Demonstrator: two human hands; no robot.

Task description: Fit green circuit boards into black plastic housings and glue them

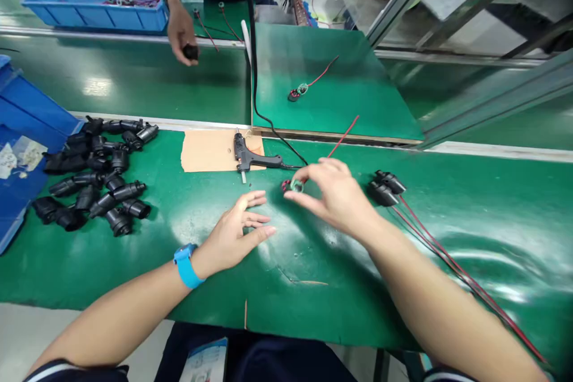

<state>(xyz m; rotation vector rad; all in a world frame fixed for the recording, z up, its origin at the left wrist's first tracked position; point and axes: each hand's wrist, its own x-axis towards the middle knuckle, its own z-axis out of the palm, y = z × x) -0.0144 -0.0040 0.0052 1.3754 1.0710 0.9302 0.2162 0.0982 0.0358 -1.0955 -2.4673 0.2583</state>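
Between the thumb and forefinger of my right hand (333, 194) is a small round circuit board (296, 185). A red wire (344, 136) runs up and away behind that hand, and a small dark and red part (285, 186) sits at the board's left side. My left hand (235, 230) is open and holds nothing, fingers stretched toward the board but apart from it. Beyond both hands lies a black glue gun (255, 158), partly on a piece of cardboard (203, 151).
Several black plastic housings (114, 191) are heaped at left beside a blue bin (33, 107). Black housings with red wires (384, 188) lie at right. On a raised green board (331, 101) is another wired part (299, 91). Across the line, a co-worker's hand (181, 33) holds a black piece near a blue crate (96, 17).
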